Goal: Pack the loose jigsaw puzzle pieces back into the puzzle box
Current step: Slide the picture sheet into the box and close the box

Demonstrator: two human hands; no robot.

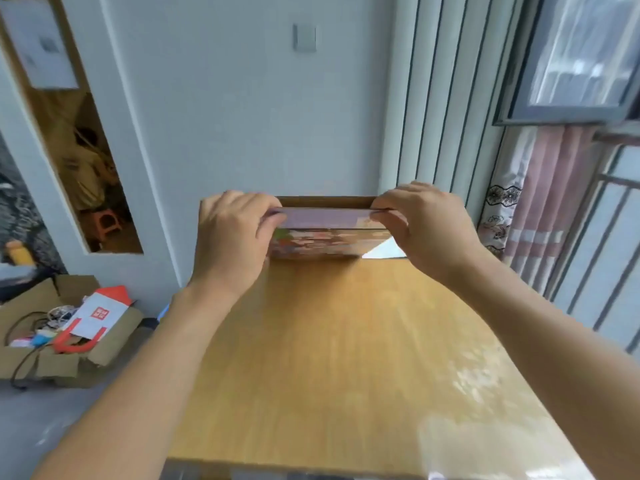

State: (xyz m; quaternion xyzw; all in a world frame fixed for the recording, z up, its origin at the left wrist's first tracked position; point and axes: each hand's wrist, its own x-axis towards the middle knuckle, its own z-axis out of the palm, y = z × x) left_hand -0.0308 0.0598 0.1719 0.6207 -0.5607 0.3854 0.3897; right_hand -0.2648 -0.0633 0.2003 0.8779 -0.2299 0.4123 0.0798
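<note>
On the floor at far left, a cardboard box (52, 344) of clutter is sitting. Our left hand (230, 237) is pinching the left end of the puzzle box lid (325, 217), and our right hand (427, 225) is pinching the right end. The puzzle box (318, 242) is standing at the counter's (329, 358) far edge. We are seeing no loose pieces; we judge we are closing the lid, so pressing it down evenly comes next.

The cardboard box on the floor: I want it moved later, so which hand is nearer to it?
Left. The left hand grips the puzzle box at its left end, on the side toward the cardboard box. The right hand grips the puzzle box's right end, farther away.
</note>
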